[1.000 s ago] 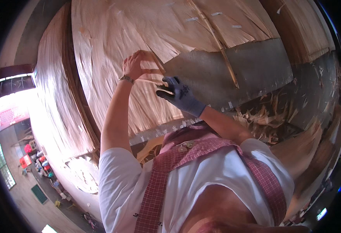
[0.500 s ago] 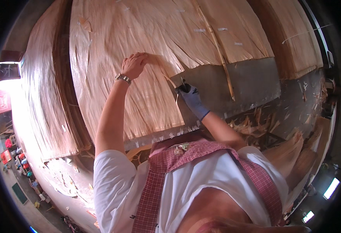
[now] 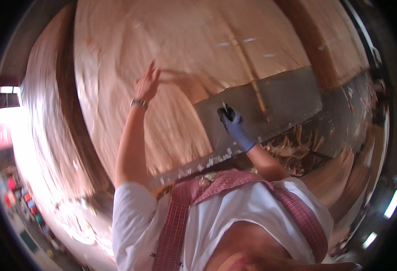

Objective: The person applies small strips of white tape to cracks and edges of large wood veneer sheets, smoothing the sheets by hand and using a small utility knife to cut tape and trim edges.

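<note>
Presently holds open left hand above pale sheet, fingers toward one o'clock; at four o'clock from there, grips small thin tool in gloved right hand.

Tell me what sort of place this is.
Probably a wood veneer workshop: wide, thin, wood-like brown sheets lie over a grey work surface, near a heap of torn scraps and another sheet stack.

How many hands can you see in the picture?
2. The bare left hand is over the big pale sheet; the gloved right hand is over the gray board, holding a thin tool. The picture's edges are dark and blurry, so more could be hidden.
</note>
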`<state>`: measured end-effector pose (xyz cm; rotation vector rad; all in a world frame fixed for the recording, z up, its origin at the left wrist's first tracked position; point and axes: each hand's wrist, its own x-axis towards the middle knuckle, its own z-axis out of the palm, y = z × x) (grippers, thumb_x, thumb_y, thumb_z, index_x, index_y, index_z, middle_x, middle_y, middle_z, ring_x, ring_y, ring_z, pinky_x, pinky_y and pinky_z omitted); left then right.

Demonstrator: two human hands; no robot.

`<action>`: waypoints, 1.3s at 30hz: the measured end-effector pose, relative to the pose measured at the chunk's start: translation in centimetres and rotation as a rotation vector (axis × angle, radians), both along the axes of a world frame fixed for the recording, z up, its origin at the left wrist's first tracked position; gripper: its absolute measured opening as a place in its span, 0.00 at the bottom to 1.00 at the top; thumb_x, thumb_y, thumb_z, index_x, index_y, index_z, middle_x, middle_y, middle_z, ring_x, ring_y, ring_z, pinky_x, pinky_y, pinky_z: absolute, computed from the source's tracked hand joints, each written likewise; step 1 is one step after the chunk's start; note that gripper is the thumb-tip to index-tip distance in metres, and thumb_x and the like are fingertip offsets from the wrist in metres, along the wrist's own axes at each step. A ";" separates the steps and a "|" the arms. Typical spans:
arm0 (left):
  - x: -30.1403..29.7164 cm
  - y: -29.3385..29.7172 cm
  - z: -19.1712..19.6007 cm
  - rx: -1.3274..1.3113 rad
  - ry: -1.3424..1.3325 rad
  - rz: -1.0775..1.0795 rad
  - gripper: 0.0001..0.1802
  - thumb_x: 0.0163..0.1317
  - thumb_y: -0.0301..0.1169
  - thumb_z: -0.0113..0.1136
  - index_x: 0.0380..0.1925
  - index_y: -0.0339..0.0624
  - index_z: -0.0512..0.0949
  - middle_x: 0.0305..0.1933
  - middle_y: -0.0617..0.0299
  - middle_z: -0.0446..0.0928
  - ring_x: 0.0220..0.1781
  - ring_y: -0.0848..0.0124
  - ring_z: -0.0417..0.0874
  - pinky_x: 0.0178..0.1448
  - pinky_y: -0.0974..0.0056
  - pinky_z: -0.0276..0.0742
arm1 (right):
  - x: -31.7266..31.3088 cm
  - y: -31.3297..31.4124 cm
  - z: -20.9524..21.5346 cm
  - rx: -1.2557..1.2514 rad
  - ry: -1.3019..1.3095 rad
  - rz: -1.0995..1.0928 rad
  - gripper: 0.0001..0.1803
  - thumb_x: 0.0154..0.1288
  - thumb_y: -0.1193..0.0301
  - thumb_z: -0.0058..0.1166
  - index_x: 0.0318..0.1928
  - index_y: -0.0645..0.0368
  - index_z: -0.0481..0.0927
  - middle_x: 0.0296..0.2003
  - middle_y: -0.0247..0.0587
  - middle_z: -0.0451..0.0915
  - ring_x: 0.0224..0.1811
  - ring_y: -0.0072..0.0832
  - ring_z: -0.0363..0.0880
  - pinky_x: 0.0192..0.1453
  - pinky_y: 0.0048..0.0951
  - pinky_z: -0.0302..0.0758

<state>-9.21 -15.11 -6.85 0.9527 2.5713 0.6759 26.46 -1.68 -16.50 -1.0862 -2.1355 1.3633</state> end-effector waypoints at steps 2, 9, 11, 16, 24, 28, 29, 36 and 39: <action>-3.2 -4.2 -3.6 -0.110 0.361 -0.244 0.29 0.72 0.47 0.45 0.70 0.58 0.61 0.76 0.60 0.62 0.69 0.60 0.72 0.67 0.45 0.67 | -0.2 2.8 4.5 0.143 0.223 -0.032 0.16 0.68 0.70 0.57 0.51 0.67 0.77 0.42 0.50 0.85 0.42 0.38 0.84 0.47 0.37 0.78; -3.7 -1.2 -2.9 0.031 -0.025 0.007 0.38 0.72 0.58 0.38 0.77 0.59 0.46 0.76 0.45 0.57 0.75 0.42 0.60 0.72 0.40 0.60 | -2.0 28.3 32.0 0.344 0.943 -0.608 0.13 0.73 0.73 0.53 0.53 0.65 0.78 0.41 0.33 0.84 0.42 0.21 0.80 0.51 0.24 0.74; -3.2 -0.9 -1.2 -0.039 0.011 0.044 0.38 0.72 0.58 0.40 0.77 0.60 0.46 0.76 0.44 0.57 0.75 0.44 0.61 0.70 0.33 0.57 | -1.5 32.0 42.4 0.328 1.058 -0.481 0.12 0.72 0.65 0.56 0.49 0.59 0.79 0.35 0.33 0.82 0.32 0.19 0.76 0.34 0.24 0.73; 0.6 5.1 9.1 0.032 0.293 0.154 0.34 0.71 0.52 0.47 0.73 0.53 0.57 0.71 0.49 0.66 0.70 0.49 0.68 0.71 0.39 0.57 | -3.6 32.3 56.5 0.389 0.933 -0.402 0.16 0.71 0.52 0.54 0.45 0.50 0.75 0.24 0.26 0.71 0.22 0.18 0.67 0.19 0.24 0.63; 14.7 22.5 39.2 0.934 0.492 -0.427 0.20 0.67 0.31 0.60 0.57 0.41 0.75 0.45 0.54 0.78 0.34 0.66 0.80 0.37 0.63 0.76 | -0.6 31.0 47.2 0.026 0.771 0.011 0.18 0.63 0.55 0.64 0.46 0.52 0.81 0.28 0.26 0.79 0.24 0.15 0.71 0.24 0.20 0.66; 21.8 30.0 55.2 1.315 0.274 -0.604 0.23 0.65 0.37 0.64 0.54 0.33 0.73 0.41 0.54 0.82 0.28 0.73 0.86 0.31 0.67 0.78 | 0.9 25.0 44.8 -0.065 0.691 0.129 0.07 0.65 0.69 0.63 0.42 0.53 0.83 0.31 0.25 0.80 0.30 0.13 0.74 0.30 0.19 0.70; 22.8 31.8 58.6 1.273 0.169 -0.566 0.29 0.62 0.40 0.67 0.55 0.32 0.71 0.42 0.51 0.83 0.30 0.72 0.88 0.30 0.67 0.79 | 0.5 24.5 42.6 -0.058 0.727 0.174 0.08 0.64 0.68 0.64 0.43 0.53 0.83 0.31 0.25 0.81 0.28 0.13 0.74 0.28 0.18 0.70; 23.1 39.0 63.5 1.025 0.189 -0.480 0.14 0.64 0.38 0.64 0.35 0.36 0.84 0.29 0.61 0.84 0.25 0.76 0.83 0.25 0.69 0.73 | 4.8 25.8 41.4 0.230 0.905 0.143 0.10 0.72 0.64 0.57 0.45 0.56 0.81 0.30 0.30 0.81 0.29 0.16 0.78 0.29 0.23 0.74; 27.3 37.0 59.0 1.004 -0.012 -0.619 0.13 0.69 0.36 0.58 0.37 0.36 0.84 0.28 0.62 0.83 0.20 0.78 0.76 0.22 0.72 0.67 | 7.7 29.3 48.8 0.775 0.761 -0.142 0.11 0.73 0.64 0.53 0.46 0.58 0.80 0.30 0.48 0.81 0.30 0.35 0.80 0.36 0.35 0.76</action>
